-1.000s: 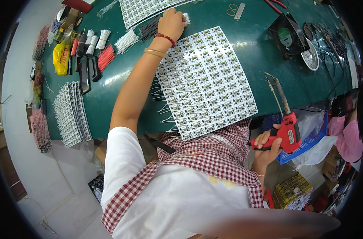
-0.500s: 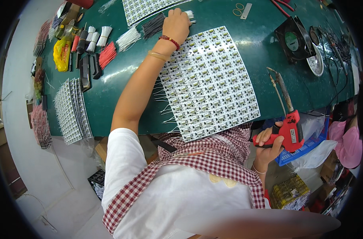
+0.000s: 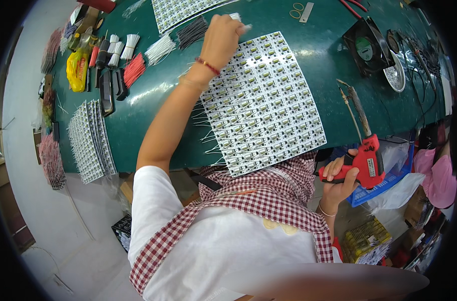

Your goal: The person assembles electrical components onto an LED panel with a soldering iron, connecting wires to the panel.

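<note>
Just now your left hand [image 3: 222, 36] had moved further up the green table [image 3: 308, 55] than it was a moment before, past the top edge of the big white panel of small circuit boards [image 3: 262, 103] and right up to the bundles of cut wires: the dark bundle [image 3: 190, 33] just beside it and the white ends [image 3: 237, 16] at your fingertips. That looked like a reach for fresh wire, with soldering on hold. Your fingers were curled together around something thin and white, though I could not tell whether you had pinched a wire or only touched the bundle. Your arm stretched long and nearly straight from the shoulder, crossing the panel's left side, wrist bent down, a red bracelet [image 3: 207, 65] on it. Your right hand [image 3: 339, 176] had hardly shifted: it hung low off the table's near edge, clamped around the grip of the red soldering gun [image 3: 365, 155], whose long tip pointed up over the table, well apart from the panel.
</note>
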A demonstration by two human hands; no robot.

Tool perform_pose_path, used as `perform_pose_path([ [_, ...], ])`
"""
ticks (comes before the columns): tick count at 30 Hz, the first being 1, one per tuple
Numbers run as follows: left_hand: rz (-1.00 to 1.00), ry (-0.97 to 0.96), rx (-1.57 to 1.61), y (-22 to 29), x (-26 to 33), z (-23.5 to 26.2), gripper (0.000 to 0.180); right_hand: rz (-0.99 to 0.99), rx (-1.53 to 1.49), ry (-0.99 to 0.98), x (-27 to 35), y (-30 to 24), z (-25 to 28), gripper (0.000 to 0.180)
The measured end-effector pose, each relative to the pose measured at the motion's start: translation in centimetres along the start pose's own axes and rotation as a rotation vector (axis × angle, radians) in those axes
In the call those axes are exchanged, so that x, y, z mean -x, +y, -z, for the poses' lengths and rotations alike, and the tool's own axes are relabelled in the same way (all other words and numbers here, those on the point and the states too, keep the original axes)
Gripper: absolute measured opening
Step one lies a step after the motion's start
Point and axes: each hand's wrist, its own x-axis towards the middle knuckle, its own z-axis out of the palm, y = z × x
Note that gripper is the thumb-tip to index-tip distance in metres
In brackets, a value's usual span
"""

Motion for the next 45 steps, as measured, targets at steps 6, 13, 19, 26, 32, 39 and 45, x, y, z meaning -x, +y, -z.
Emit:
perform_pose_path([
  [6, 0.143, -0.294, 0.625, 13.1, 5.3, 6.1, 0.008, -0.066, 0.057, -0.011, -0.4, -0.2, -1.9, 0.045],
  [13, 0.32, -0.476, 0.914, 20.1, 9.8, 8.6, 0.01, -0.203, 0.358, -0.06, 0.1, -0.4, -4.7, 0.036],
  [19, 0.402, -0.53, 0.898, 21.0, 10.0, 9.4, 0.01, -0.354, 0.162, 0.015, -0.1, -0.4, -5.0, 0.035],
  [26, 0.543, -0.616, 0.934, 20.8, 10.5, 8.9, 0.009, -0.302, 0.354, -0.005, 0.5, -0.9, -5.1, 0.025],
  [32, 0.591, -0.54, 0.964, 21.4, 11.4, 8.6, 0.01, -0.223, 0.458, -0.076, 1.2, -0.5, -5.3, 0.012],
  [39, 0.617, -0.523, 1.003, 21.4, 12.1, 8.6, 0.009, -0.216, 0.489, -0.106, 1.7, -0.1, -5.2, 0.008],
  [45, 0.624, -0.662, 0.936, 21.1, 12.1, 8.9, 0.008, -0.233, 0.428, -0.116, 1.8, 0.1, -5.2, 0.011],
])
